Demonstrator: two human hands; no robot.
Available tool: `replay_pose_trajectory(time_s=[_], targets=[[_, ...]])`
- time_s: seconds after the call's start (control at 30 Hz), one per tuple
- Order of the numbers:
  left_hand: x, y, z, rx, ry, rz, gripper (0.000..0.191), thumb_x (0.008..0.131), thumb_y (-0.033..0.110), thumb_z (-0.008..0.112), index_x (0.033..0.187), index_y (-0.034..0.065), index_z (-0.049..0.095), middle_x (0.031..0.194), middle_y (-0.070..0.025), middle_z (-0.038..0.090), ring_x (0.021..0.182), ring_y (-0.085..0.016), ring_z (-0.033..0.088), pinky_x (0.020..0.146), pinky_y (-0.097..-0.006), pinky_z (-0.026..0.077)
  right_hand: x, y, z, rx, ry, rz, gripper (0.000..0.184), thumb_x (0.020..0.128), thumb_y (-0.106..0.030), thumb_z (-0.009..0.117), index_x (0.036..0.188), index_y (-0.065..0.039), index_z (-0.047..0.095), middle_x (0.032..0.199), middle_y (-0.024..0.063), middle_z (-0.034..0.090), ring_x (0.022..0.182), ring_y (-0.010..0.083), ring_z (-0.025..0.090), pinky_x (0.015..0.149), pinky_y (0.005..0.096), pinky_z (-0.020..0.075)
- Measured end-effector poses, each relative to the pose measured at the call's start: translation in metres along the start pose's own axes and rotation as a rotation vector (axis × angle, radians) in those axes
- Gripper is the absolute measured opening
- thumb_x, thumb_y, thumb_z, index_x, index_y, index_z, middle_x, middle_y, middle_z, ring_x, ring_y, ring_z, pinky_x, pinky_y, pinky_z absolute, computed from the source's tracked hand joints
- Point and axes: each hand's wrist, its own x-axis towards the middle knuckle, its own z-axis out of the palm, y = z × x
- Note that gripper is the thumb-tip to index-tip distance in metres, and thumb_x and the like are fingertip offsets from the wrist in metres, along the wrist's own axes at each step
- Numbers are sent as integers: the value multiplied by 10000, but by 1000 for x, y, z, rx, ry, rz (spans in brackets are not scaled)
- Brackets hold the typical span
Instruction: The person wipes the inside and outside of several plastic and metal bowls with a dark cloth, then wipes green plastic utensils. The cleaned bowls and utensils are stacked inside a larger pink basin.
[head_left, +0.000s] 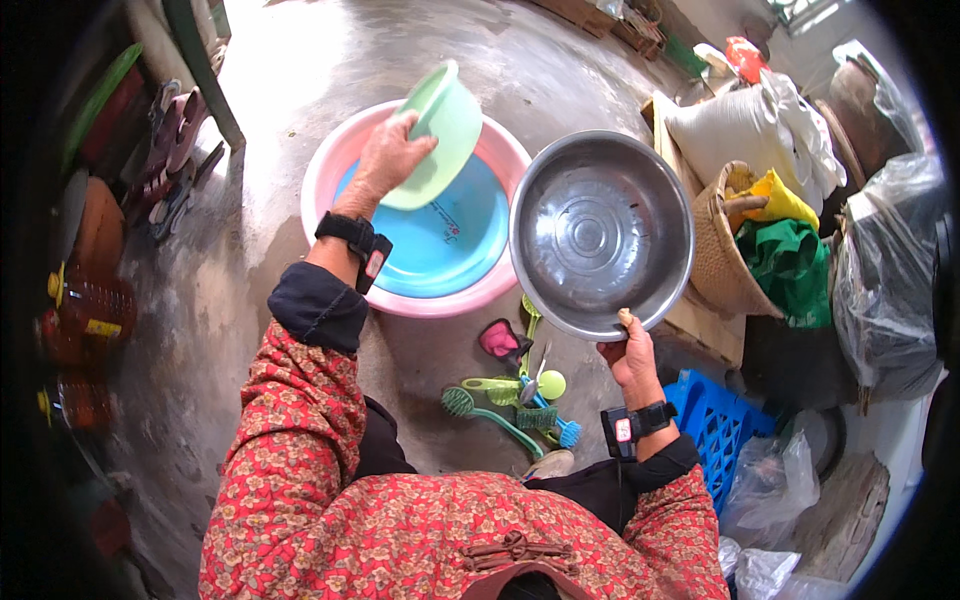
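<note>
My left hand (394, 157) grips the rim of a light green plastic basin (450, 139), which is tilted on its side. Under it sits a blue plastic basin (420, 259) with printed writing on its bottom, inside a larger pink basin (322, 176) on the floor. My right hand (636, 356) holds the near rim of a stainless steel basin (592, 232), thumb over the edge. That basin's inside faces up, with a few small dark specks. Between my arms and near my shoe lie a green scrub brush (491, 420), a pink-and-black cloth item (501, 339) and a light green ball-shaped piece (552, 384).
To the right are a woven basket (712, 255) with a green cloth (787, 262), a white sack (735, 135) and a blue plastic crate (712, 427). Clear plastic bags (772, 487) lie nearby. Oil bottles (90, 315) and slippers (176, 142) are at the left.
</note>
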Motion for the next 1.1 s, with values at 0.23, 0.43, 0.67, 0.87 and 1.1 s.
replay_pose_trajectory(time_s=[0.23, 0.43, 0.67, 0.87, 1.1], targets=[[-9, 49, -69, 3, 241, 93, 323, 810, 193, 606, 1040, -34, 612, 784, -155, 665, 716, -177, 639, 671, -314, 505, 43, 16, 86, -139, -127, 111, 166, 830, -306, 623, 895, -156, 591, 761, -13, 629, 642, 151, 598, 505, 316, 481], [-13, 59, -90, -184, 320, 64, 325, 819, 185, 597, 1041, -52, 603, 838, -154, 669, 747, -180, 639, 695, -311, 505, 82, 35, 160, -277, -173, 173, 201, 849, -307, 593, 866, -107, 602, 709, 36, 614, 558, 183, 578, 476, 319, 488], [-11, 57, -95, -272, 309, 76, 257, 850, 130, 576, 1053, -25, 597, 850, -58, 638, 722, -88, 589, 648, -248, 498, 105, 72, 201, -443, -154, 232, 244, 803, -323, 620, 912, -106, 592, 757, 65, 623, 588, 211, 590, 546, 354, 526], [-11, 46, -92, -219, 258, 38, 228, 857, 103, 565, 1046, -19, 601, 848, -21, 627, 707, -64, 574, 633, -220, 492, 116, 95, 211, -528, -133, 300, 272, 835, -296, 571, 995, -76, 593, 845, 75, 642, 725, 224, 604, 616, 375, 515], [-13, 24, -62, -75, 172, 20, 240, 836, 98, 583, 1033, -39, 598, 819, -56, 640, 707, -74, 575, 646, -241, 489, 125, 111, 209, -411, -191, 324, 301, 871, -230, 512, 1082, -15, 525, 986, 119, 611, 790, 251, 604, 657, 397, 512]])
